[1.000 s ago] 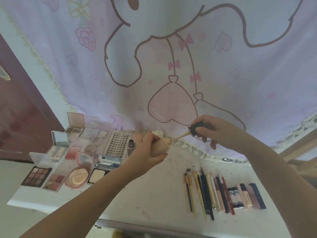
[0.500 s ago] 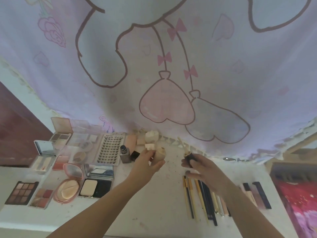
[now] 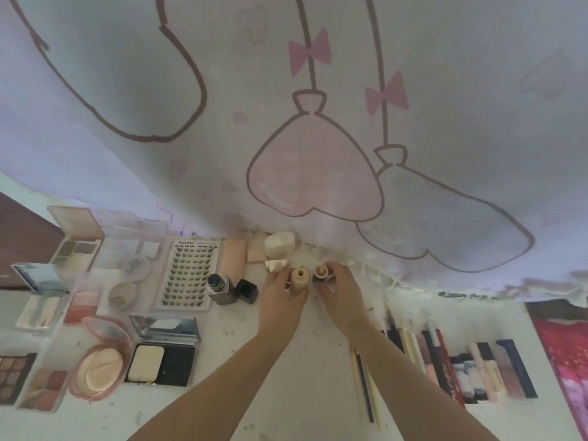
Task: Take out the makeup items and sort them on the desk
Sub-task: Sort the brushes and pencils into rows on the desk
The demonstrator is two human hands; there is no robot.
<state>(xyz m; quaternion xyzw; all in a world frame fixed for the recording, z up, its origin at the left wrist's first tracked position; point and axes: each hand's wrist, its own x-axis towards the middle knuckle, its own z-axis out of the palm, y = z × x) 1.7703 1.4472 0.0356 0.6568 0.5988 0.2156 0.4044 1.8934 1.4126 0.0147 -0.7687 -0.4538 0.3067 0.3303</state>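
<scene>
Bottle [image 3: 300,279], beige, uncapped, stands upright on desk [image 3: 286,386] near the back edge, mouth facing up. Left hand [image 3: 280,300] grips it: fingers curled round the body from the left side. Cap [image 3: 320,272] sits just right of the bottle, open end up, dark outside w/ beige residue inside; right hand [image 3: 342,300] holds it, fingers curled round it. The two hands nearly touch, thumbs side by side.

Beyond the left fingertips: white sponge wedge [image 3: 276,265], larger cream sponge [image 3: 280,244] behind it, both at the foot of the curtain [image 3: 318,122].

Left of the left hand: open dark glass bottle [image 3: 221,289] and its square black cap [image 3: 246,291], side by side. Further left: lash tray [image 3: 191,273], label reads "XOYO"; other print too small to read. Peach tube [image 3: 234,257] lies between tray and sponges.

Far left: open compacts and palettes, incl. black powder compact [image 3: 164,358], round pink cushion compact [image 3: 100,367], eyeshadow palette [image 3: 14,377].

Right of the right hand/forearm: row of pencils, brushes and lip products [image 3: 461,367], laid parallel. Writing on them not legible.
</scene>
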